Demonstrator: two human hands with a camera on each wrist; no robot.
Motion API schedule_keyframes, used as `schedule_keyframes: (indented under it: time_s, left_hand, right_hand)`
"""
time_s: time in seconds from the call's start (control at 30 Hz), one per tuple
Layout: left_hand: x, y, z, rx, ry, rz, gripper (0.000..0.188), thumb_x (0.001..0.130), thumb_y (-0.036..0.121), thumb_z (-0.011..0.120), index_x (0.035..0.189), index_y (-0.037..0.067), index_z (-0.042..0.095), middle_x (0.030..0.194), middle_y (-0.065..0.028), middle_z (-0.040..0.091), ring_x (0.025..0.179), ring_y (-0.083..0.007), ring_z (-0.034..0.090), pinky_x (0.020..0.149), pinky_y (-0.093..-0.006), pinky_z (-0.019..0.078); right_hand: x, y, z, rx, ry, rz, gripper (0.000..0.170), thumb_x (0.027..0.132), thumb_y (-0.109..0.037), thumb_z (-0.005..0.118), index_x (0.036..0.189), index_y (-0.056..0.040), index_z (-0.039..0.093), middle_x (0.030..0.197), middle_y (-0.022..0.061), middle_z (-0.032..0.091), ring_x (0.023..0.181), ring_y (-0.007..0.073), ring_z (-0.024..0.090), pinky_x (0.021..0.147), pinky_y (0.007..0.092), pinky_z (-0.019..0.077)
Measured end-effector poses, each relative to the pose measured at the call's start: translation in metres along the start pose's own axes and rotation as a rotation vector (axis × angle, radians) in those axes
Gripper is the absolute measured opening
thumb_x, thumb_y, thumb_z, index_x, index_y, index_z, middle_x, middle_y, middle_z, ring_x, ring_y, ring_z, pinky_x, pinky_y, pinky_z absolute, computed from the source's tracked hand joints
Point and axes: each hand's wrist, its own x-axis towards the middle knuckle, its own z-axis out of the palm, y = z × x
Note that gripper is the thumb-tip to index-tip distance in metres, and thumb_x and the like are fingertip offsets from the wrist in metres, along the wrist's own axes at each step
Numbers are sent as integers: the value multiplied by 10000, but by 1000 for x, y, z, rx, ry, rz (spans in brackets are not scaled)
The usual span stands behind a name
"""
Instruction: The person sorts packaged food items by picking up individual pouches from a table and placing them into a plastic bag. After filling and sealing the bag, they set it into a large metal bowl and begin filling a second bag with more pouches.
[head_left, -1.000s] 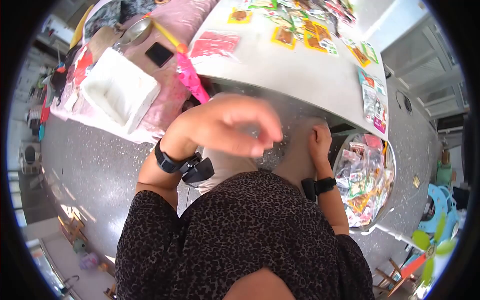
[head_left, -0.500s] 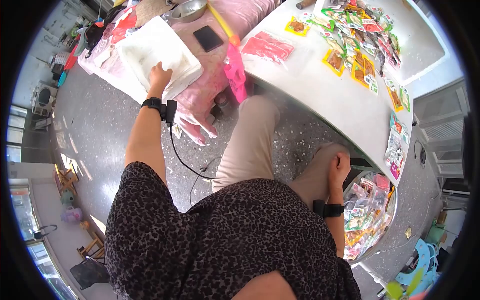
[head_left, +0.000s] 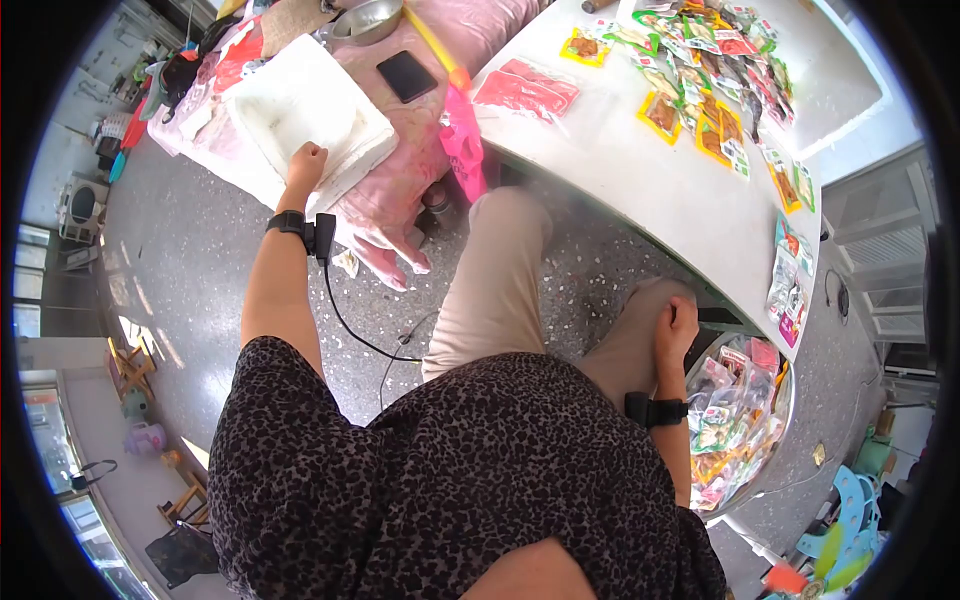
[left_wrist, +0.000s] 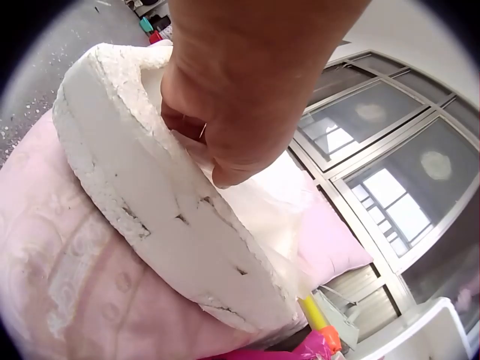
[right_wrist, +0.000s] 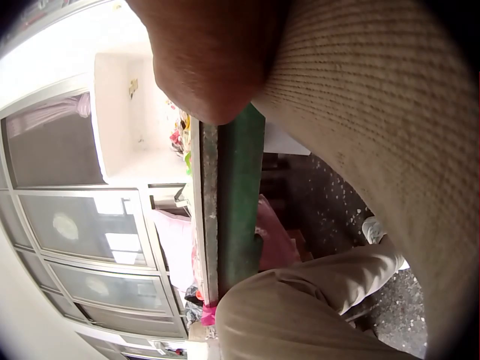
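Observation:
My left hand (head_left: 307,168) is at the near side of a white foam box (head_left: 355,165) on the pink-covered surface. In the left wrist view the fingers (left_wrist: 184,120) reach over the chipped box wall (left_wrist: 161,195), curled toward the thumb. They pinch thin, whitish translucent plastic film (left_wrist: 277,217) that spreads inside the box; the fingertips are partly hidden. My right hand (head_left: 677,330) rests on the right knee, fingers loosely curled, holding nothing. In the right wrist view this hand (right_wrist: 214,67) lies beside the trouser leg and the table edge.
Several snack packets (head_left: 715,130) and a red flat packet (head_left: 527,90) lie on the white table (head_left: 620,170). A phone (head_left: 406,76), metal bowl (head_left: 365,22) and pink bag (head_left: 462,140) are by the box. A tub of packets (head_left: 735,425) stands at the right.
My left hand has swung from in front of the body out to the foam box, and its fingers have closed at the near wall. The head view has shifted. The right hand stays on the knee.

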Motion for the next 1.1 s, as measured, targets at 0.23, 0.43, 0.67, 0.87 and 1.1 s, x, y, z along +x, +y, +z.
schedule_keyframes:
  time_s: [0.23, 0.43, 0.67, 0.87, 1.1]
  left_hand:
    - [7, 1, -1, -3, 169, 20, 228, 744, 228, 471, 801, 27, 563, 794, -174, 578, 774, -311, 550, 695, -369, 420]
    - [-24, 95, -33, -196, 333, 254, 194, 752, 171, 471, 752, 1, 565, 681, -151, 574, 637, -268, 554, 610, -337, 431]
    - [-151, 215, 6, -733, -142, 367, 98, 742, 89, 512, 702, 1, 524, 587, -56, 500, 543, -102, 466, 517, -251, 392]
    - [-234, 253, 83, -742, -450, 635, 88, 758, 78, 514, 693, 19, 501, 611, -5, 459, 565, -66, 418, 509, -212, 353]
    - [-258, 275, 99, -891, -973, 394, 108, 811, 135, 480, 757, 45, 506, 639, 20, 469, 577, -48, 417, 527, -185, 357]
  right_hand:
    - [-2, 1, -3, 11, 32, 5, 144, 633, -3, 500, 772, -23, 530, 812, 131, 554, 787, 298, 519, 704, 376, 413]
    - [-4, 4, -2, 58, 39, 33, 144, 636, -12, 501, 777, -18, 530, 807, 138, 550, 783, 300, 518, 704, 372, 413]
    - [14, -28, -5, 417, -50, 295, 122, 746, -83, 520, 847, -14, 531, 811, 71, 554, 772, 167, 533, 661, 265, 419]
    - [48, -111, -8, 1193, -423, 724, 221, 786, -127, 520, 971, -13, 480, 910, 57, 523, 821, 137, 528, 673, 252, 448]
    - [51, -117, 7, 1238, -587, 710, 219, 815, -135, 453, 979, 11, 455, 934, 91, 500, 842, 176, 525, 727, 302, 465]
